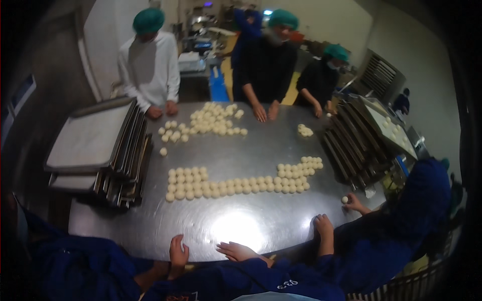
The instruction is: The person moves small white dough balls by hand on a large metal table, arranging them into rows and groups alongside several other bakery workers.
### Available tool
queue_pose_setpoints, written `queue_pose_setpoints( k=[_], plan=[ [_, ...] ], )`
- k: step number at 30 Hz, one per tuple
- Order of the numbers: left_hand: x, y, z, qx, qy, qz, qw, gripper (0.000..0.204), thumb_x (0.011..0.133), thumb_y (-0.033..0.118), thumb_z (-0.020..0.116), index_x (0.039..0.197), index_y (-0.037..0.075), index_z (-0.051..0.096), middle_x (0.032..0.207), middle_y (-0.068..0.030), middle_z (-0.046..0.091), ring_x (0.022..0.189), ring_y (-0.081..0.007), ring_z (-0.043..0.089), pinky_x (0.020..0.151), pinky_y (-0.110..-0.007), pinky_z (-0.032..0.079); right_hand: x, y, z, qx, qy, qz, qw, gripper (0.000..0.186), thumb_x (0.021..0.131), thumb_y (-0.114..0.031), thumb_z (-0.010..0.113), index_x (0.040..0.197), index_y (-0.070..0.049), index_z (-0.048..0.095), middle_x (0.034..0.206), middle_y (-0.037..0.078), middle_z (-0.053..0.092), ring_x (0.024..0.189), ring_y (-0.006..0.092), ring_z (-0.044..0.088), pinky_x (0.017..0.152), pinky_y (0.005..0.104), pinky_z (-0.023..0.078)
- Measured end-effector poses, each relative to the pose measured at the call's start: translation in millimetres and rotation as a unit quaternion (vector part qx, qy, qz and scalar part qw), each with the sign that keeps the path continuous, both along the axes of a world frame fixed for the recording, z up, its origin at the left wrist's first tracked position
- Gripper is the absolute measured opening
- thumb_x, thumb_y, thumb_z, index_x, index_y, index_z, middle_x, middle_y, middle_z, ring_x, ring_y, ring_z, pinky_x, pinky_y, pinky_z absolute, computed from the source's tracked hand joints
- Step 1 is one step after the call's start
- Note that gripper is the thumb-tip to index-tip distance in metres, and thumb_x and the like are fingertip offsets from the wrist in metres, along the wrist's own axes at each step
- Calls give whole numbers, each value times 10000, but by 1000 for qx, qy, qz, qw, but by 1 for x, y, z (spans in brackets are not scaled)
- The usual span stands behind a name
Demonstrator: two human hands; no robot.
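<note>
My left hand is at the near edge of the metal table, fingers slightly bent and thumb apart, with nothing in it. A little to its right, my right hand lies low over the same edge, fingers stretched out flat and holding nothing. Beyond both hands, round pale dough balls sit in tight rows across the middle of the table. A looser heap of dough balls lies at the far side. A small cluster of dough pieces rests at the far right.
Stacked trays stand at the left end of the steel table, and tilted trays at the right. Three people in green hair covers face me. To my right, a co-worker's hand touches a single dough ball. A blue sleeve is close on my left.
</note>
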State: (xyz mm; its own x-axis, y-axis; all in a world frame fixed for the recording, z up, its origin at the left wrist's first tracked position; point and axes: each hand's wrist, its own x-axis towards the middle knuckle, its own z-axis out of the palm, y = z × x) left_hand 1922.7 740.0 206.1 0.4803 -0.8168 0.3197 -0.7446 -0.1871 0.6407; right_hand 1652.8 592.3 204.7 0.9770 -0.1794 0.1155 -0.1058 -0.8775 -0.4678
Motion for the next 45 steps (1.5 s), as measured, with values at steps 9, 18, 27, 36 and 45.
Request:
queue_pose_setpoints(
  k=[9, 18, 27, 36, 45],
  plan=[
    [-11, -3, -4, -24, -32, 19, 999, 373, 765, -11, 574, 1137, -5, 593, 1151, -200, 591, 1086, -397, 582, 951, -438, 479, -96, -1, -6, 122, -7, -62, 991, 478, 983, -206, 498, 1450, -107, 468, 1417, 117, 507, 1309, 287, 482, 1101, 395, 403],
    [-14, -13, -5, -39, 29, 66, 997, 371, 784, -34, 574, 1153, -4, 593, 1132, -196, 595, 1084, -352, 600, 931, -415, 491, -79, -13, 21, 159, -87, -206, 962, 196, 917, -274, 629, 938, -93, 700, 843, 120, 647, 891, 330, 605, 825, 434, 500],
    [-61, -128, 233, -57, 167, -223, 959, 399, 935, 94, 646, 1315, 31, 544, 1237, -109, 624, 1171, -212, 593, 1022, -345, 446, -35, -12, 25, 90, -33, -343, 934, 327, 913, -403, 653, 798, -99, 676, 792, 148, 658, 726, 328, 639, 631, 430, 503],
    [-196, -91, 497, -219, 70, -659, 716, 554, 833, 102, 690, 1352, 18, 516, 1280, -153, 597, 1128, -239, 611, 964, -365, 493, -114, -28, 92, 223, -32, -277, 934, 210, 933, -252, 632, 1073, -100, 671, 943, 160, 681, 817, 293, 651, 744, 388, 516],
    [-240, -74, 491, -205, 23, -622, 755, 430, 868, 126, 691, 1251, -15, 554, 1146, -146, 634, 989, -219, 618, 855, -344, 526, -187, -58, 152, 180, -92, -439, 876, 217, 929, -228, 622, 1098, -97, 655, 963, 171, 672, 833, 319, 648, 757, 411, 516]
  ],
)
